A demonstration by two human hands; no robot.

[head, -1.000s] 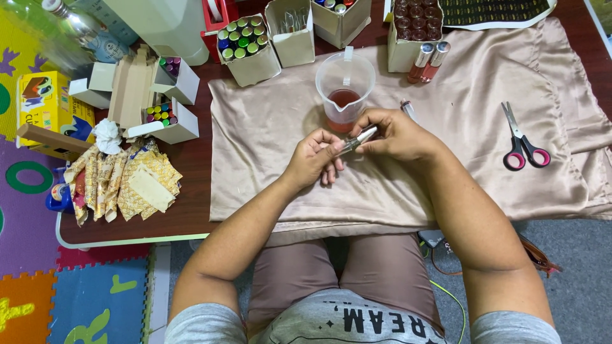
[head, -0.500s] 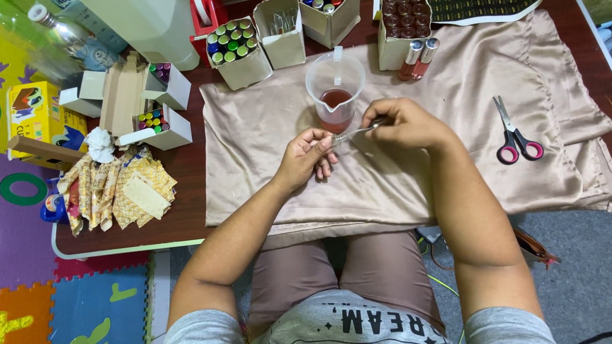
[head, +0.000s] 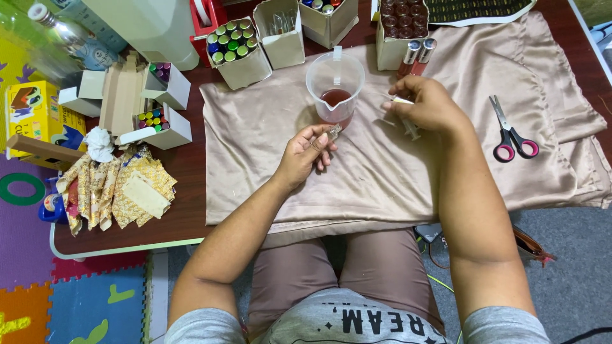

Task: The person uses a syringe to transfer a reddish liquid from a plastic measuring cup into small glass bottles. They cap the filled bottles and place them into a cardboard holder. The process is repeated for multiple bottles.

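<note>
What you can't make out from the head view

Your right hand (head: pixel 428 105) covers most of the syringe (head: pixel 408 124), so its fill level stays hidden; your left hand (head: pixel 305 155) wraps the small vial (head: pixel 331 132), leaving only its tip showing. The top edge cuts off the white jug (head: pixel 150 25), the red tape dispenser (head: pixel 207 13) and the cardboard boxes (head: pixel 328 16). The satin cloth (head: pixel 382 172) runs past the right edge.

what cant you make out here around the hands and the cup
Head view only:
- Small clear glass vial: mostly hidden inside the left hand grip; its contents cannot be told.
- Thin clear syringe: largely covered by the right hand; fill level too small to see.
- Clear plastic measuring cup of red liquid: its scale marks are too small.
- Cardboard boxes of small bottles: cut off by the top edge.
</note>
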